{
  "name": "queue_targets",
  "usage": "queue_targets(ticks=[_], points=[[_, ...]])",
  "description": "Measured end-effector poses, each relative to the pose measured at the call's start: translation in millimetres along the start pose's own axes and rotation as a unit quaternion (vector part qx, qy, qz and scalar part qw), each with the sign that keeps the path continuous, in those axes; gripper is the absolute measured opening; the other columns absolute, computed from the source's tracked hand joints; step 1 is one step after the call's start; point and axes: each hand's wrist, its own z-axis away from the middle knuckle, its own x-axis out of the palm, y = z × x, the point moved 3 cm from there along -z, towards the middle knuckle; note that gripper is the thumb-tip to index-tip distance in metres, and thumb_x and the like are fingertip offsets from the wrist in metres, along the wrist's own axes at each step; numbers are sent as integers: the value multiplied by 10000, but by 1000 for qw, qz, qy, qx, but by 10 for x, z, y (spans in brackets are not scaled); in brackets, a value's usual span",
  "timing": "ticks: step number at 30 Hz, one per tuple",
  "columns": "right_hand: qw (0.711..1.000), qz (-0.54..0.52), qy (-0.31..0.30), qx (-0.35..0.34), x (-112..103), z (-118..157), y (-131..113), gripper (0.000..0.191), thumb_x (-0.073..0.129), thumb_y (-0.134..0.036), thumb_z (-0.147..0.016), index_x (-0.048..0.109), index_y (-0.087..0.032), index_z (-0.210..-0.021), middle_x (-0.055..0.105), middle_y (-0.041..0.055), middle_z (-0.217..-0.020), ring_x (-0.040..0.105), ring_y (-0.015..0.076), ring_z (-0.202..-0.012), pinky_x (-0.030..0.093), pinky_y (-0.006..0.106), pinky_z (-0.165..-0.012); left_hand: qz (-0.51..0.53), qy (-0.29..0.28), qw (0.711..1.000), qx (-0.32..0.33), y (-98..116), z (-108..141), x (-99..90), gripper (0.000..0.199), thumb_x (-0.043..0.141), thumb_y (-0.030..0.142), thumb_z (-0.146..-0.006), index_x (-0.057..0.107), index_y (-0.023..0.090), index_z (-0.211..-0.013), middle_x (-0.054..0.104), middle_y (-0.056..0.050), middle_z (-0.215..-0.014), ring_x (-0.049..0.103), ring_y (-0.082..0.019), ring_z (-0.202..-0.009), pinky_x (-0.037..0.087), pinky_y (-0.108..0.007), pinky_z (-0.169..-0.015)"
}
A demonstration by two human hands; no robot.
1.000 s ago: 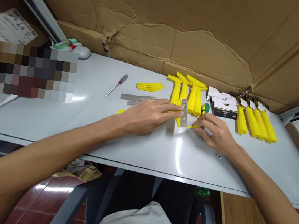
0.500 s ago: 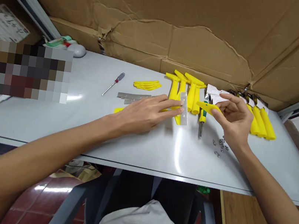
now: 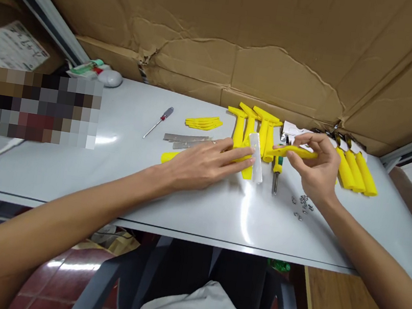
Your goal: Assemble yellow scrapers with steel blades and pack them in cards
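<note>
Lying under fingertips of the left hand (image 3: 206, 164) — metal blade (image 3: 257, 172)

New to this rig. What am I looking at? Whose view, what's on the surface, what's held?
There's no robot here: a person works bare-handed. The only view is from a camera on their head, looking forward and down.

The left hand steadies a yellow handle and a metal plate at its head end. The right hand pinches a yellow strip.

On the pale table lie more metal plates, a stack of yellow strips, T-shaped yellow pieces, a small screwdriver, a green-and-yellow screwdriver and loose small metal parts, probably screws. One patch at left is pixelated, so I can't tell what's there.
</note>
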Motion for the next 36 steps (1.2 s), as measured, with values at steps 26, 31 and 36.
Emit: queue_targets(ticks=[26, 31, 36], points=[[964, -35, -178, 194, 351, 434, -28, 380, 835, -566, -870, 741, -198, -860, 654, -30, -684, 650, 118, -452, 556, 278, -485, -46, 27, 998, 44, 161, -4, -58, 400, 572, 102, -1021, 623, 204, -1405, 698, -87, -1477, 724, -228, -1029, 613, -355, -706], [967, 58, -206, 138, 374, 448, -17, 436, 775, -581, -922, 645, -200, -754, 626, -10, -708, 628, 112, -505, 532, 263, -445, 46, 27, 998, 42, 205, -4, -54, 456, 606, 92, -1011, 611, 189, -1456, 666, -146, -1506, 721, -243, -1064, 612, -394, -792], [956, 121, -255, 80, 391, 453, -39, 402, 637, -502, -1042, 616, -199, -778, 678, 36, -771, 634, 137, -644, 545, 284, -545, 53, 25, 997, 43, 220, -38, -59, 447, 594, 83, -1016, 610, 176, -1453, 661, -156, -1509, 718, -241, -1068, 611, -395, -814]])
